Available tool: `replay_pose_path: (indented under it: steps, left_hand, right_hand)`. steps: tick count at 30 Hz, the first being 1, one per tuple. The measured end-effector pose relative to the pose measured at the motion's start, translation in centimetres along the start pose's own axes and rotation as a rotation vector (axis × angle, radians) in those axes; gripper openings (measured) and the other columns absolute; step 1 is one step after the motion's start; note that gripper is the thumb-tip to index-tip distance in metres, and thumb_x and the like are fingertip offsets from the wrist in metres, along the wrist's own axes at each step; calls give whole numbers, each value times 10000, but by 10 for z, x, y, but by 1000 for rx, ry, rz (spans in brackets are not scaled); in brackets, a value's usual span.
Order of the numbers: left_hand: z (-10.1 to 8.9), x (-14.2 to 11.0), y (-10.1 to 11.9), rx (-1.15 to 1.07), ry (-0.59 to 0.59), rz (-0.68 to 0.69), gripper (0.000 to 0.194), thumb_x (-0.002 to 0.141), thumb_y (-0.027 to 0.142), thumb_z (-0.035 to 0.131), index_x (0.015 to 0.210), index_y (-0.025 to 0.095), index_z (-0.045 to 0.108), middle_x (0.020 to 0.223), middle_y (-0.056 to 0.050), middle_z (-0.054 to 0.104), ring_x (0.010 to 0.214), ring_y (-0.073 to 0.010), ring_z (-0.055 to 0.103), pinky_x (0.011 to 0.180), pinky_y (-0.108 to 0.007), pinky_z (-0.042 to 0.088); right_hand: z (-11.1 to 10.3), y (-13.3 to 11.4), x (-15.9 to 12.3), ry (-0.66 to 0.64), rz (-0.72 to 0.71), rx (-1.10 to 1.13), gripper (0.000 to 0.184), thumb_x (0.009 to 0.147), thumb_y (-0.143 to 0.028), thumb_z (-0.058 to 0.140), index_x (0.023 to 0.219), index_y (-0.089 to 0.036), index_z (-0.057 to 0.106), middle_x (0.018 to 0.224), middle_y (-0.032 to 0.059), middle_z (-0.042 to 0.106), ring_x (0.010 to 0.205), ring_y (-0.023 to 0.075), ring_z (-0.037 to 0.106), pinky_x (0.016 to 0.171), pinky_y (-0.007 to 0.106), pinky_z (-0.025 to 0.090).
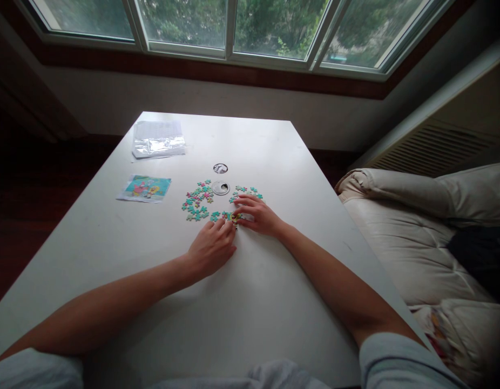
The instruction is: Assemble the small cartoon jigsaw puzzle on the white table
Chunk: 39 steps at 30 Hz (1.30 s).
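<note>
Small jigsaw puzzle pieces (197, 200), mostly turquoise with some pink and yellow, lie in a loose ring on the white table (250, 302). At the near side of the ring is a yellowish cluster of pieces (235, 217). My left hand (213, 246) is bent over this near edge, its fingertips down on puzzle pieces; what lies under them is mostly covered. From the right, my right hand (258, 215) reaches over the ring with thumb and fingers apart, touching the cluster and hiding some of the pieces behind it.
A colourful picture sheet (147, 188) lies left of the pieces. Behind it rests a clear plastic sleeve with papers (159, 139). A round cable-hole ring (221, 187) and a round disc (220, 168) are near the table's middle. A cushioned sofa (396, 243) stands at the right.
</note>
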State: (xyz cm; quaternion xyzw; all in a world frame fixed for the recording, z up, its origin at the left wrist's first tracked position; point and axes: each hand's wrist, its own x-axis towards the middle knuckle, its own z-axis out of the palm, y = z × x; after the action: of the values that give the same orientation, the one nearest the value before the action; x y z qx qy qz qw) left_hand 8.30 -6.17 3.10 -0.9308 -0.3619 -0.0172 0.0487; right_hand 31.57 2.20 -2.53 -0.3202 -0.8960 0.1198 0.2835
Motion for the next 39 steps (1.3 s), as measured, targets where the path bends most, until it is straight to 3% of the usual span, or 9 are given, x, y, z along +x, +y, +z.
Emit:
replay_pose_path:
  steps: [8, 15, 23, 27, 30, 32, 36, 39]
  left_hand:
    - [-2, 0, 1, -6, -9, 2, 439, 971, 343, 538, 1323, 86, 590, 1244, -168, 643, 1151, -305, 565, 941, -420, 442]
    - [1, -6, 7, -13, 28, -1, 458, 983, 378, 537, 1315, 69, 602, 1393, -209, 591, 1327, -320, 500, 1107, -449, 367]
    - [-5, -6, 7, -81, -15, -5, 342, 959, 353, 586, 1211, 125, 626, 1235, -163, 666, 1161, -281, 595, 1002, -413, 437]
    - [-14, -3, -9, -104, -9, -14, 290, 979, 349, 565, 1195, 166, 627, 1233, -123, 673, 1116, -255, 616, 953, -381, 451]
    - [-22, 0, -33, -15, -20, -137, 176, 991, 260, 512, 1029, 171, 659, 1076, -110, 704, 1017, -265, 644, 858, -380, 455]
    - [-24, 2, -51, 42, -35, -230, 239, 1007, 224, 444, 920, 169, 661, 960, -108, 708, 949, -270, 659, 803, -383, 447]
    - [-25, 1, -78, 74, -105, -363, 255, 992, 216, 429, 935, 169, 674, 973, -121, 727, 917, -268, 683, 755, -358, 440]
    - [-23, -1, -87, 64, -172, -407, 208, 955, 240, 484, 949, 185, 685, 997, -119, 740, 928, -276, 694, 751, -346, 451]
  right_hand:
    - [-1, 0, 0, -2, -1, 9, 183, 934, -375, 677, 1064, -264, 743, 1342, 82, 665, 1398, 277, 493, 1177, 518, 414]
    - [-4, 0, 1, 7, 20, 30, 142, 926, -349, 684, 1025, -267, 746, 1329, 85, 672, 1391, 278, 501, 1166, 519, 425]
    - [-4, -1, 1, 7, 23, 19, 129, 929, -339, 679, 1017, -275, 749, 1325, 69, 674, 1393, 280, 500, 1165, 526, 426]
    - [-4, -2, 0, 14, 8, 2, 146, 945, -356, 657, 1020, -267, 745, 1323, 69, 674, 1390, 273, 501, 1165, 515, 427]
    - [-3, -1, -1, 9, 10, -8, 153, 948, -361, 654, 1029, -266, 743, 1319, 71, 677, 1389, 276, 503, 1160, 518, 428]
    - [-4, -2, -2, 4, 18, -3, 150, 939, -358, 667, 1036, -271, 742, 1311, 72, 682, 1385, 282, 508, 1154, 526, 431]
    - [-6, -4, -3, 6, 23, 20, 156, 931, -362, 679, 1045, -275, 740, 1304, 76, 686, 1378, 287, 517, 1148, 529, 435]
    - [-6, -5, -3, 10, 18, 17, 163, 942, -361, 664, 1055, -272, 739, 1309, 75, 683, 1384, 284, 513, 1154, 523, 432]
